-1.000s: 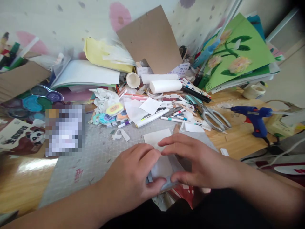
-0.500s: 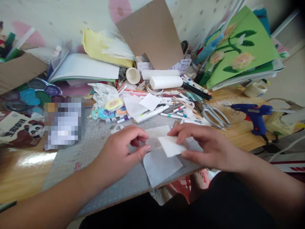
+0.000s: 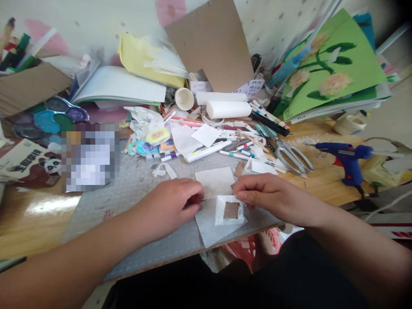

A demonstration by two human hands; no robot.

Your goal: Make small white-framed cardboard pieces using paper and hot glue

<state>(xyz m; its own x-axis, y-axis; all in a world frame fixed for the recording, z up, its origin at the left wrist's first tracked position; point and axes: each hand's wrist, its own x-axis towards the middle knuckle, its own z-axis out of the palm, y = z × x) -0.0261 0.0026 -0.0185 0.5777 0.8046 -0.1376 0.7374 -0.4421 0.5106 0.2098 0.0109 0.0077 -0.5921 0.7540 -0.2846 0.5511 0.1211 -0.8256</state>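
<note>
On my head-camera feed, the left hand [image 3: 170, 204] and left forearm [image 3: 93, 249] show bare, and so do the right hand [image 3: 273, 195] and right forearm [image 3: 350, 231], each forearm broadening smoothly from the wrist. The clothing [image 3: 273, 274] I see is solid black, too dark for me to tell top from trousers.

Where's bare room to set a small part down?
Grey mat between the pixelated item and left hand; wood desk between the panda package and mat; desk between scissors and blue glue gun. Crowded: pens and paper scraps beyond the hands; paper sheet under the white frame in the right hand.
</note>
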